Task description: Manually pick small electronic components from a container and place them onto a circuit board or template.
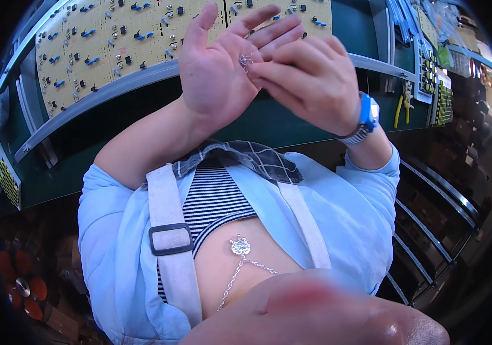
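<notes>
My left hand (214, 80) is turned palm up, its fingers stretched out and apart. Several small silvery parts with thin wire-like legs (246, 60) lie on its palm near the base of the fingers. From the right, my right hand (315, 80) reaches over, thumb and index finger pinched together at these parts. Its fingertips touch the small parts; exactly which piece they grip is too small to make out. Behind both hands are tan circuit boards (108, 54) fitted with rows of blue, black and grey components.
A metal rail (96, 110) runs along the boards' near edge, above a green work surface (142, 141). Yellow-handled pliers (399, 110) hang at the right, beside yellow-and-black component strips (443, 102). Plastic bags (441, 29) lie at the far right. An orange-bladed fan (23, 284) stands at lower left.
</notes>
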Demonstrator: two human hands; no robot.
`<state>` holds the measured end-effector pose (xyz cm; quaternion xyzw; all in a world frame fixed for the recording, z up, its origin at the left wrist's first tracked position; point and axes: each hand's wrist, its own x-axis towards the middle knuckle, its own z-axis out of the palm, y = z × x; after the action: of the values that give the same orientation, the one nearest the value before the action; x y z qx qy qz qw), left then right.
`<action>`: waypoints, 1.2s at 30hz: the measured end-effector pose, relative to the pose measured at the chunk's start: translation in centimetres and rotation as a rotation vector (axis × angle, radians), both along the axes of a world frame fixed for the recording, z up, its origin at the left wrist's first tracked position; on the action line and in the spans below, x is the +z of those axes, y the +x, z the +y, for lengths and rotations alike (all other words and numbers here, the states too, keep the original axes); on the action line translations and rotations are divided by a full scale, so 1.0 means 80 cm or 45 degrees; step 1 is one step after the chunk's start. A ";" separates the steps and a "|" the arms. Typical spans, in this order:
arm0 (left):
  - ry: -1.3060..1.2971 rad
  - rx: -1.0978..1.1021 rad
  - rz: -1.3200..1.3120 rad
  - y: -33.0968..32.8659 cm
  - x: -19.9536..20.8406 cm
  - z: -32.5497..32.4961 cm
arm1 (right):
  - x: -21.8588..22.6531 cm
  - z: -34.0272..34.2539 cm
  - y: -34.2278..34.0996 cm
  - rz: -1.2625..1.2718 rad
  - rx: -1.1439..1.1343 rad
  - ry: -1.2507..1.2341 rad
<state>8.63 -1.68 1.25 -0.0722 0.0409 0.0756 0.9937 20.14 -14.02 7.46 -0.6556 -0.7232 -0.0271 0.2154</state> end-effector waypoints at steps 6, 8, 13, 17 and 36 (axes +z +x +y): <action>0.059 0.021 0.156 0.000 0.005 0.000 | -0.001 0.002 -0.006 0.062 0.060 0.007; 0.078 0.012 0.170 0.000 0.007 0.001 | 0.000 0.002 -0.007 0.078 0.033 0.015; 0.187 0.006 0.090 0.000 0.002 -0.002 | -0.010 0.003 -0.013 0.063 0.011 -0.010; 0.416 -0.047 0.221 -0.003 0.015 -0.006 | -0.011 0.006 -0.016 0.004 -0.005 -0.057; 0.242 -0.107 0.203 0.005 0.012 -0.007 | -0.016 0.060 0.132 -0.201 -0.385 0.101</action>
<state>9.05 -2.21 2.21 0.0302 0.1155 0.0429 0.9919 30.67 -9.26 6.16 -0.7437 -0.6294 -0.1390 0.1771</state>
